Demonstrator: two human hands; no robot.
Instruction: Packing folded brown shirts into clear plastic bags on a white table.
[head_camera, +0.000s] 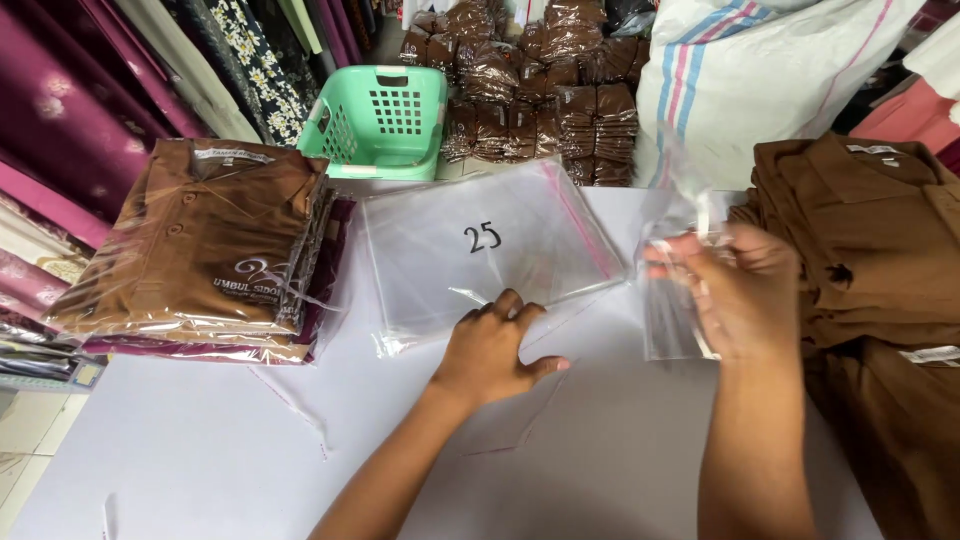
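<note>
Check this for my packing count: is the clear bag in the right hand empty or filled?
Empty. The clear bag hangs limp and see-through from the right hand, with only the white table showing through it.

Stack of clear plastic bags lies flat at centre of the white worktop, rectangular, with a pink seal strip along its right edge and a black handwritten mark on top. Left hand rests on its near edge. Right hand holds up one clear bag, crumpled. Bagged brown shirts stacked at left. Further bagged brown bundles piled behind. White neck labels on the unbagged shirts at right.
</note>
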